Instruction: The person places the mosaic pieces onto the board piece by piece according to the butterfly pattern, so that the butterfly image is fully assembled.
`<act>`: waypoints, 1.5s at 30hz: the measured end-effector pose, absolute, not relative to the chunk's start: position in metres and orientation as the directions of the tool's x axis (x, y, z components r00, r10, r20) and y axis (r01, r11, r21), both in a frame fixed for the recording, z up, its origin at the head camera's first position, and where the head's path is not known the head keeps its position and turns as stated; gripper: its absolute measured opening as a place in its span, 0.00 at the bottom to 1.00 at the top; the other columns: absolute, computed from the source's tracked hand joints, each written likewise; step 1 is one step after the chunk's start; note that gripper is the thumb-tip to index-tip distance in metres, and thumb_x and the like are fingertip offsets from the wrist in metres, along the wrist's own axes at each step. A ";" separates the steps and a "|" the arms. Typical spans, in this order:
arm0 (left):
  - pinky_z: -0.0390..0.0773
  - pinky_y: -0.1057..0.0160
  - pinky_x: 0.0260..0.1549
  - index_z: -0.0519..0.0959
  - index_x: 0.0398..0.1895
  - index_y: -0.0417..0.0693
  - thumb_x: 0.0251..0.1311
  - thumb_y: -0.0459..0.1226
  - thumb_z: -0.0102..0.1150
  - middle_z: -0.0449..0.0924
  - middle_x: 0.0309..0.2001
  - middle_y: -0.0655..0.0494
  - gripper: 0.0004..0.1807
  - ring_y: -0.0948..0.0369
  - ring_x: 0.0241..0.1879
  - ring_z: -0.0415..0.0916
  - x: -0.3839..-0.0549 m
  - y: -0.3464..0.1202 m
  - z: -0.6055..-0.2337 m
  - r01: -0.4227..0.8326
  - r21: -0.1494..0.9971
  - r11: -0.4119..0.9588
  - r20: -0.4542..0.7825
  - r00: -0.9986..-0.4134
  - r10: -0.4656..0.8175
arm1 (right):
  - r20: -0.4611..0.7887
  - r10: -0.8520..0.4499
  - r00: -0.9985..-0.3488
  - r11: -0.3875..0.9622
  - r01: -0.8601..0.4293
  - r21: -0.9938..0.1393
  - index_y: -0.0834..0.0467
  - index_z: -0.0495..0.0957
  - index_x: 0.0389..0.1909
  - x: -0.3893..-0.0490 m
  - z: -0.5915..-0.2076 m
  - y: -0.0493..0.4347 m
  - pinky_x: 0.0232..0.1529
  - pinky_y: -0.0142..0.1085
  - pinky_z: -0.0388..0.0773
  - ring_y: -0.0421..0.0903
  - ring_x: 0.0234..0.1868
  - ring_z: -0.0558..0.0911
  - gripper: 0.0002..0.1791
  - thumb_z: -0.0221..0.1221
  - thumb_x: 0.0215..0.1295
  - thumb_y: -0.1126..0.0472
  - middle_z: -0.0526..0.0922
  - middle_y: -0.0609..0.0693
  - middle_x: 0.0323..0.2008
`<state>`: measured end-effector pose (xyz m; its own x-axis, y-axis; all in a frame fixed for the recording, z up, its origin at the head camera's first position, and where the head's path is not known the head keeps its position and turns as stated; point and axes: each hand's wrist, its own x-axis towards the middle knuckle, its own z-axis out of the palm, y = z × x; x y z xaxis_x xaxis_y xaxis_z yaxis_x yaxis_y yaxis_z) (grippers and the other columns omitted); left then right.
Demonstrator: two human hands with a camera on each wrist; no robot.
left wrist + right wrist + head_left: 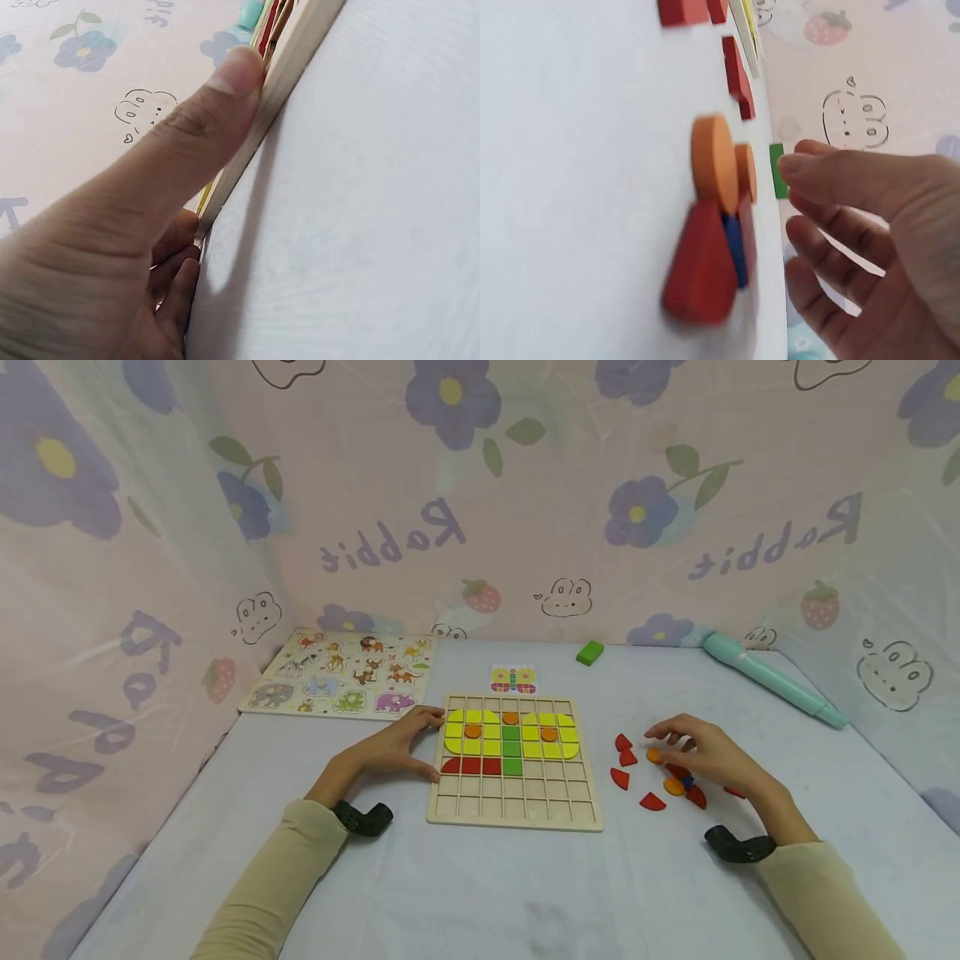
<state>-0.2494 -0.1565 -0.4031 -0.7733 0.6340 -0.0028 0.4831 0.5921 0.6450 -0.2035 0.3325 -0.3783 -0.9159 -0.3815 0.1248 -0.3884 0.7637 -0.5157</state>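
Observation:
A square wooden grid board [555, 792] lies on the table, with yellow, orange, green and red pieces set in its upper cells. My left hand [390, 747] touches the board's left edge, thumb and fingers spread apart; the left wrist view shows the thumb [232, 79] against the wooden rim [300, 37]. To the right of the board, my right hand [708, 756] hovers over loose pieces with its fingers loosely bent and holding nothing. Beneath and around it lie red quarter-circle pieces [652, 802], orange discs [712, 165] and a blue piece [735, 251], partly hidden.
Behind the board lies a small picture card [513, 680] showing a butterfly pattern. An animal puzzle board [337, 677] sits at the back left. Farther back are a green block [590, 652] and, at right, a mint-green stick-shaped object [776, 681]. Printed cloth walls surround the table.

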 end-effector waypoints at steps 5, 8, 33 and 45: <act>0.51 0.51 0.67 0.64 0.64 0.46 0.37 0.55 0.74 0.53 0.69 0.54 0.50 0.55 0.69 0.48 -0.250 -0.157 -0.403 0.487 0.639 0.595 -0.002 -0.773 0.634 | 0.114 -0.370 -0.922 0.782 -0.376 -0.497 0.59 0.78 0.46 -0.197 -0.376 0.349 0.36 0.28 0.75 0.39 0.37 0.72 0.15 0.64 0.58 0.60 0.79 0.49 0.39; 0.51 0.51 0.67 0.64 0.64 0.45 0.36 0.56 0.74 0.53 0.69 0.53 0.50 0.55 0.69 0.49 -0.250 -0.158 -0.403 0.486 0.638 0.597 -0.002 -0.775 0.632 | 0.047 -0.312 -0.949 0.816 -0.293 -0.497 0.59 0.77 0.43 -0.195 -0.375 0.352 0.31 0.28 0.73 0.41 0.34 0.72 0.17 0.65 0.56 0.53 0.77 0.48 0.33; 0.51 0.51 0.67 0.64 0.63 0.45 0.37 0.55 0.74 0.54 0.69 0.52 0.49 0.54 0.69 0.49 -0.248 -0.157 -0.401 0.496 0.640 0.586 0.007 -0.767 0.642 | -0.076 -0.230 -0.970 0.872 -0.171 -0.458 0.62 0.79 0.37 -0.191 -0.370 0.346 0.30 0.31 0.74 0.43 0.31 0.75 0.19 0.68 0.51 0.52 0.79 0.46 0.29; 0.50 0.51 0.67 0.65 0.63 0.45 0.38 0.54 0.74 0.54 0.68 0.52 0.48 0.54 0.69 0.49 -0.249 -0.158 -0.402 0.510 0.641 0.574 0.016 -0.757 0.654 | 0.122 -0.311 -0.942 0.799 -0.329 -0.504 0.58 0.81 0.38 -0.201 -0.368 0.265 0.30 0.32 0.74 0.45 0.32 0.75 0.15 0.69 0.50 0.57 0.80 0.46 0.29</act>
<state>-0.2493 -0.1579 -0.4022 -0.7566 0.6537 0.0161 0.5097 0.5741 0.6408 -0.2013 0.2655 -0.3685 -0.9424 -0.3113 0.1219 -0.3290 0.7988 -0.5037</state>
